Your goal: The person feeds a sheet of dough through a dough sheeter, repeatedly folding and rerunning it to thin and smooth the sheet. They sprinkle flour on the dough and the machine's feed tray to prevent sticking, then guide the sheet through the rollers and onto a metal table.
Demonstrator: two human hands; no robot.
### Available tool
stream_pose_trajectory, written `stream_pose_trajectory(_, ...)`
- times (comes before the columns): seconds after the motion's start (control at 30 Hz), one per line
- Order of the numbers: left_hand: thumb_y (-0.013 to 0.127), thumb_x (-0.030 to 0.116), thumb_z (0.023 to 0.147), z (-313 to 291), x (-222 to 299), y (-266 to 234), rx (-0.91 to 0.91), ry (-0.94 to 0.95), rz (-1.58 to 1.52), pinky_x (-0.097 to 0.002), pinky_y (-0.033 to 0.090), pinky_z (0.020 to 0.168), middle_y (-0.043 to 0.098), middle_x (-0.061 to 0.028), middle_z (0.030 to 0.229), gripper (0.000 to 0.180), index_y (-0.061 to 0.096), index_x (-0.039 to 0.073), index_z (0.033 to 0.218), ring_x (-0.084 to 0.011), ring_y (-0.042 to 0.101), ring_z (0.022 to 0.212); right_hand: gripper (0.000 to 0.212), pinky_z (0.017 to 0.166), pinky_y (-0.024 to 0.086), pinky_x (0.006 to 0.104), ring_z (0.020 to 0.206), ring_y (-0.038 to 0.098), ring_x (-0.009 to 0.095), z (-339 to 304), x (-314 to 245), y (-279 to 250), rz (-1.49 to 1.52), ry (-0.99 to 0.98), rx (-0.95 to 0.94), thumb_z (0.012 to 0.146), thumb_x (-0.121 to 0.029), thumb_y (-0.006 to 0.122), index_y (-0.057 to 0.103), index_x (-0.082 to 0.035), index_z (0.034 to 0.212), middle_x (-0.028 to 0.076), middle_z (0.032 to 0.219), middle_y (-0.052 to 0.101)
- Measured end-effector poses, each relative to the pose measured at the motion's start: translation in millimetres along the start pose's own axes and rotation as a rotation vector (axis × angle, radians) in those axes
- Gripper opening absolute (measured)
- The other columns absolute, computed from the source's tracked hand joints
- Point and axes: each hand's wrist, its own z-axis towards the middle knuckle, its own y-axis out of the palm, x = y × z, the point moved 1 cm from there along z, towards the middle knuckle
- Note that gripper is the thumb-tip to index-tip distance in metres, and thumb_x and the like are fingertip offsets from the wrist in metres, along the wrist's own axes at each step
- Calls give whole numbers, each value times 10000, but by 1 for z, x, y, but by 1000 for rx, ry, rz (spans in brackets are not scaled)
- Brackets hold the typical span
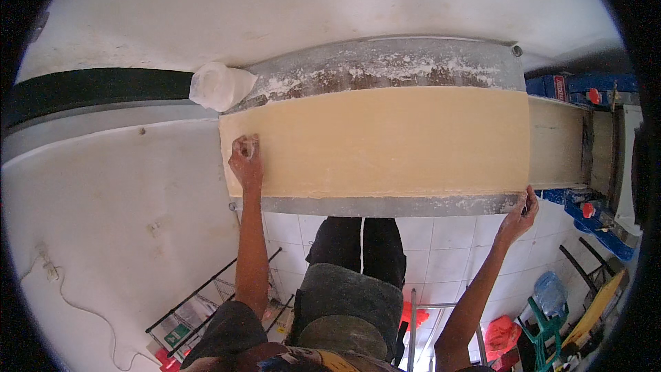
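Note:
A long, smooth, pale yellow dough sheet [392, 141] lies flat along a grey metal worktop [427, 207]. My left hand [246, 163] is over the sheet's left end, its fingers curled in and the thumb meeting them. White powder, like flour, shows on those fingers; what they hold, if anything, is too small to tell. Far to the right, my right hand [520, 216] is at the sheet's near right corner. Its fingers are closed there and appear to pinch the dough's edge, though the grip is partly hidden.
White flour [413, 69] is scattered along the worktop's far side. A whitish plastic tub or bag [219, 87] sits at the far left corner. At the right end stands a machine with blue parts [585, 210]. Below are a wire rack [206, 289] and a green stool [544, 327].

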Motion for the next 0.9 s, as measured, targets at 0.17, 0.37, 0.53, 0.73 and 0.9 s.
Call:
stream_pose_trajectory(0.17, 731, 260, 958, -9, -6, -6, 1, -28, 55, -360, 483, 619, 632, -82, 693, 227, 658, 49, 999, -198, 580, 630, 310, 990, 497, 370, 1150, 628, 249, 5, -1, -6, 20, 2, 2, 1023, -187, 606, 659, 6, 1259, 138, 1269, 663)
stream_pose_trajectory(0.37, 692, 211, 972, 0, -34, -12, 2, 49, 123, -336, 459, 580, 619, -77, 690, 157, 680, 61, 1013, -158, 502, 585, 320, 988, 503, 377, 1168, 622, 244, 21, 4, -9, 34, 45, -48, 1015, -180, 615, 644, -6, 1282, 128, 1271, 664)
stream_pose_trajectory(0.53, 678, 287, 988, 15, -52, -10, -22, 127, 64, -383, 528, 651, 717, -123, 822, 217, 680, 88, 1073, -233, 667, 686, 293, 936, 519, 373, 1161, 620, 225, 39, -2, -7, -72, -27, -94, 994, -223, 655, 679, -94, 1256, 77, 1245, 664)
stream_pose_trajectory(0.73, 685, 307, 989, 28, -52, -20, -63, 70, 171, -366, 510, 631, 690, -93, 802, 233, 677, 78, 1031, -212, 621, 667, 361, 923, 527, 359, 1049, 679, 266, 85, -12, 10, 19, 94, -264, 1014, -272, 582, 686, 0, 1228, 170, 1146, 716)
stream_pose_trajectory(0.9, 677, 363, 995, 33, -56, -25, -19, 180, 192, -363, 502, 617, 682, -99, 792, 284, 667, 83, 1043, -223, 618, 667, 419, 941, 500, 310, 1071, 655, 190, 103, -11, 24, 357, 342, -534, 1049, -327, 544, 677, 19, 1245, 121, 1184, 709)
